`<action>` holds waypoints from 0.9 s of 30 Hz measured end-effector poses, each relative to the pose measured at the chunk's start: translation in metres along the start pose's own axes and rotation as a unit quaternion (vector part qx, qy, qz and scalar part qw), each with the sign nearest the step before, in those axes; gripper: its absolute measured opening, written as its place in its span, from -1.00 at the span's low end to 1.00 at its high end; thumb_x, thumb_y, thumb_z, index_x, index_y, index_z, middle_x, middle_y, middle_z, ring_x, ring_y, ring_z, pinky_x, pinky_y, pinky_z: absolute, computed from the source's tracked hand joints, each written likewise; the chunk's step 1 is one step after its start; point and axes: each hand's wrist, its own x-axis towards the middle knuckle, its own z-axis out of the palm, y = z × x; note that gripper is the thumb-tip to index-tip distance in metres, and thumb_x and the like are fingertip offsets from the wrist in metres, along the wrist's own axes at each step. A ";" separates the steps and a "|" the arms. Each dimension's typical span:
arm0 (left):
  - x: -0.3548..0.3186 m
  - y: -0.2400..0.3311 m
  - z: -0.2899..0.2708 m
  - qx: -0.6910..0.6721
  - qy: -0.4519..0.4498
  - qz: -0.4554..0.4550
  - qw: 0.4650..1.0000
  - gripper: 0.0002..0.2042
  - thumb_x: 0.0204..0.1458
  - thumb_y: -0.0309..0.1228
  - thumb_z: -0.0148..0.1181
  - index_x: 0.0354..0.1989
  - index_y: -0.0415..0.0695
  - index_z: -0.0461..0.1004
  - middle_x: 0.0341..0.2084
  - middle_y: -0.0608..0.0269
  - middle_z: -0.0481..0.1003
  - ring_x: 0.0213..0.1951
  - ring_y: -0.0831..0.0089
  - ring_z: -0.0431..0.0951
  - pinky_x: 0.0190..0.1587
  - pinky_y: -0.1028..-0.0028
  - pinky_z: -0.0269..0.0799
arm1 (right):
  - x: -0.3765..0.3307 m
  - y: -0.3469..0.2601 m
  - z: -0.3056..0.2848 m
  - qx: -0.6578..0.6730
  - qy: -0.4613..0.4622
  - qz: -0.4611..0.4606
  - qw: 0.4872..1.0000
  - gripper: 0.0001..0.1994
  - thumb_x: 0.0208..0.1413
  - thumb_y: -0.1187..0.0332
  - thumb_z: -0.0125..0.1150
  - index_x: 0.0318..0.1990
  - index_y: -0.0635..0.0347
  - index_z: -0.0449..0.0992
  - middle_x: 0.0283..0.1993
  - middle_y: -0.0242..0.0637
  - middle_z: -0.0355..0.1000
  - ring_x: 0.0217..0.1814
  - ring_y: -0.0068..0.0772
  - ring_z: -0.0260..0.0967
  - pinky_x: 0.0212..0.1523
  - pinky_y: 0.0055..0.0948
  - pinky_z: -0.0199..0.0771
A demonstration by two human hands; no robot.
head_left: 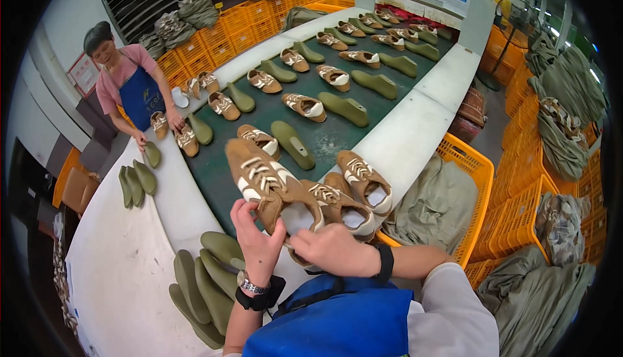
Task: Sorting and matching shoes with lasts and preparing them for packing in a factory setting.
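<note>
- Left hand: clamped on a brown shoe, thumb and fingers on the side of its upper near the opening. A wristwatch sits on that wrist.
- Right hand: curled at the heel end of the same shoe; its fingertips are hidden, so I cannot tell how firmly they close or on what.
- The brown shoe is held tilted over the near end of the green belt — toe toward the far end, opening toward the person.
- More brown shoes stand close together at the belt's near right corner, just beside the held one.
- A cluster of green lasts lies on the white bench, along its near right edge, left of the left forearm.
- Rows of shoes and lasts cover the belt up to the machine at its far end.
- Beyond the right edge, near the right forearm, an orange crate holds grey-green cloth.
- Across the belt's left edge, a co-worker in a blue apron has one hand on a shoe — the other on a last.
</note>
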 end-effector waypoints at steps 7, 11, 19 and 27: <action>-0.018 -0.022 -0.035 0.113 -0.038 -0.010 0.993 -0.76 -0.08 -0.53 0.02 -0.20 -0.29 0.40 -0.49 -0.08 0.50 -0.48 0.03 0.52 -0.42 0.27 0.44 | 0.025 -0.011 0.000 0.214 0.055 0.053 0.974 -0.85 0.02 0.24 0.11 -0.36 0.09 0.45 -0.49 -0.28 0.37 -0.54 -0.18 0.39 -0.56 -0.30 0.39; -0.028 -0.007 -0.041 0.098 -0.040 0.016 0.994 -0.76 -0.08 -0.53 0.03 -0.19 -0.28 0.41 -0.52 -0.07 0.49 -0.51 0.05 0.51 -0.46 0.28 0.43 | 0.035 -0.006 -0.002 0.160 0.037 0.117 0.980 -0.82 -0.08 0.35 0.22 -0.26 0.07 0.49 -0.40 -0.32 0.31 -0.39 -0.26 0.37 -0.44 -0.38 0.38; -0.042 -0.015 -0.041 0.107 -0.106 0.065 0.987 -0.59 -0.08 -0.45 0.12 -0.02 -0.25 0.27 -0.64 0.01 0.45 -0.61 0.09 0.48 -0.57 0.26 0.39 | 0.029 -0.029 0.025 0.193 0.071 0.046 0.978 -0.90 -0.19 0.43 0.19 -0.42 0.10 0.49 -0.43 -0.36 0.27 -0.42 -0.32 0.33 -0.46 -0.41 0.36; -0.047 -0.020 -0.070 0.073 -0.224 -0.015 0.972 -0.54 -0.02 -0.49 0.03 0.08 -0.32 0.12 -0.60 -0.09 0.45 -0.55 0.01 0.49 -0.52 0.21 0.41 | 0.029 -0.036 0.040 0.218 0.022 0.102 0.970 -0.82 -0.14 0.42 0.20 -0.30 0.12 0.48 -0.29 -0.33 0.36 -0.30 -0.29 0.40 -0.37 -0.40 0.43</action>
